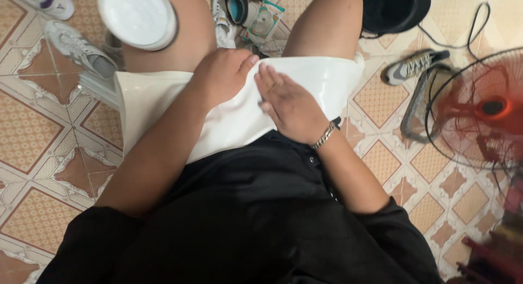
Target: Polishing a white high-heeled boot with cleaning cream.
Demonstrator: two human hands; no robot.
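Head view looks down on a white sheet (234, 118) of glossy material spread across the person's lap, between the knees. Left hand (220, 74) lies on its upper middle with fingers curled, pinching nothing I can make out; right hand (289, 104) rests flat and open beside it. Smoothing goes best with even palm pressure, working outward from the centre. Around them: a white bowl (139, 17), sneakers (76, 47) on the tiled floor (32, 131), a red fan (485, 110).

White sheet (239, 118), black clothes (256, 218), red fan (485, 110), orange-patterned tiles (32, 153).
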